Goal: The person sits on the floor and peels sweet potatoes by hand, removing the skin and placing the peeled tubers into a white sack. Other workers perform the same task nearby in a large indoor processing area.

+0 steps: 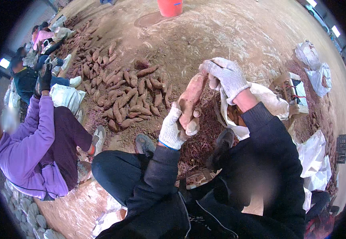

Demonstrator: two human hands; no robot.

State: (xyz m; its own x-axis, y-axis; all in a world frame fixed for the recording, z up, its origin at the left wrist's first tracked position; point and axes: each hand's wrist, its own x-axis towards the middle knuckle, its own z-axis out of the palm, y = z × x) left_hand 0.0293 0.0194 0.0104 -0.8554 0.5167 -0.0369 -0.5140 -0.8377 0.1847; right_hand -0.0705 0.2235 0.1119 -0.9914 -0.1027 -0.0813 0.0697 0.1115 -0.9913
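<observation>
A large pinkish sweet potato (pixel 190 95) is held at a slant between my two gloved hands. My left hand (pixel 176 127), in a white knit glove with a blue hem, grips its lower end with the thumb along the side. At the upper tip, the fingers of my right hand (pixel 225 76), also in a white knit glove, close around the root. Below my hands, thin purple-red root trimmings (pixel 195 149) cover the ground between my shoes. An open white woven sack (pixel 265 97) with sweet potatoes inside lies under my right forearm.
A broad heap of sweet potatoes (pixel 128 95) spreads ahead to the left. A person in a purple jacket (pixel 41 131) sits close on my left, others beyond. A red bucket (pixel 170 7) stands far ahead. White sacks (pixel 314 158) and a black crate (pixel 342 148) are at right.
</observation>
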